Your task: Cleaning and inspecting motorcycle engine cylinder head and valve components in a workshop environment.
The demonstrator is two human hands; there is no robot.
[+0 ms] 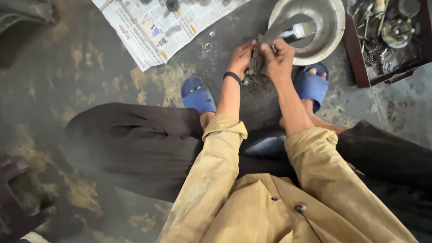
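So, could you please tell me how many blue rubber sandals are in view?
2: one blue rubber sandal left of the left hand, the other sandal right of the right hand. None seem hidden.

The dark, grimy concrete floor is blotched with yellowish-brown stains. At the top, a spread sheet of printed newspaper lies flat on it, with a few small dark round parts resting along its far edge. Just beside the paper's right edge, two small shiny metal rings sit on the bare floor. Further right stands a round, dented silver metal bowl. At the top right corner rests a dark reddish-brown wooden tray filled with assorted metal parts. Two blue rubber sandals stand planted on the floor below the bowl.
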